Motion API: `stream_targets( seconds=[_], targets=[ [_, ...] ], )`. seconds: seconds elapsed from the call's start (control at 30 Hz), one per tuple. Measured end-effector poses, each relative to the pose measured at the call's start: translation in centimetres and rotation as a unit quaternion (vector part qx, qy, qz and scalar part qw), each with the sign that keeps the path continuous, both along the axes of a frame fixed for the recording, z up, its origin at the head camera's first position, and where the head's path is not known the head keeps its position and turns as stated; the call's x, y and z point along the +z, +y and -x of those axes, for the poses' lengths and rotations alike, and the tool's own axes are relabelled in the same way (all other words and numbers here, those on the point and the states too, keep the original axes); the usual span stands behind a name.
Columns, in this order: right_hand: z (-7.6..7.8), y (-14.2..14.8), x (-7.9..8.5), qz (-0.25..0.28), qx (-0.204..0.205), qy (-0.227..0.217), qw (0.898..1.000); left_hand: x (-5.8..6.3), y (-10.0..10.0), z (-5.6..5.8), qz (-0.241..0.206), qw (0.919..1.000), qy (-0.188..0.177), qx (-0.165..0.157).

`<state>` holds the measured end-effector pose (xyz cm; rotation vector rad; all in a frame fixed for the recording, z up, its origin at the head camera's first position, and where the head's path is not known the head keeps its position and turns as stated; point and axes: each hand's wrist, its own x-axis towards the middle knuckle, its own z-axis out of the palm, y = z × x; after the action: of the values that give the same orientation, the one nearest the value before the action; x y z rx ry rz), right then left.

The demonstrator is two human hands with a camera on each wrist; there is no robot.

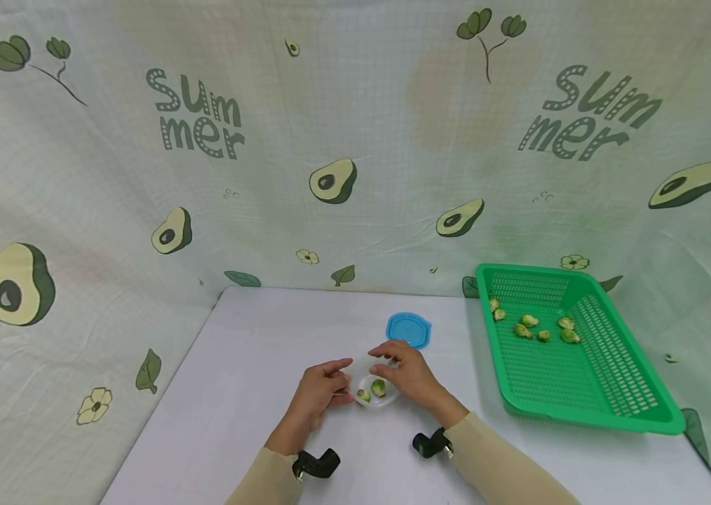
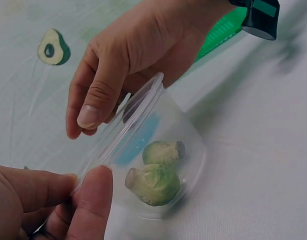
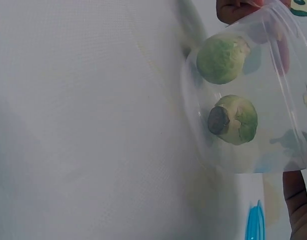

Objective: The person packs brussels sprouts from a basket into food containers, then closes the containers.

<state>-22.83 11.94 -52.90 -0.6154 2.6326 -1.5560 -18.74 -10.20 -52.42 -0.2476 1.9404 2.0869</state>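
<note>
Nine sprouts (image 1: 378, 388), one bowl (image 2: 193, 160), one lid (image 1: 409, 330), one basket (image 1: 564, 382).

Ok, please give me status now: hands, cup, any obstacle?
Left hand pinches cup at rim; right hand close by, contact unclear. Two sprouts inside. Lid off, lying beyond, seemingly not in the way.

Forearms (image 1: 500, 456) angle in from the tabletop's (image 1: 242, 365) near side; left hand (image 1: 319, 389) pinches, right hand (image 1: 411, 373) arches opposite, thumb (image 1: 384, 371) and forefinger (image 1: 387, 348) apart!
</note>
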Motion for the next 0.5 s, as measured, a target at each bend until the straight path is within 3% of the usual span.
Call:
stream_targets(
  seconds=[0.5],
  targets=[
    [-0.4,0.4,1.5,0.022,-0.017,0.013,1.000,-0.2,0.0,0.1,0.004,1.0000,-0.006,0.005]
  ],
)
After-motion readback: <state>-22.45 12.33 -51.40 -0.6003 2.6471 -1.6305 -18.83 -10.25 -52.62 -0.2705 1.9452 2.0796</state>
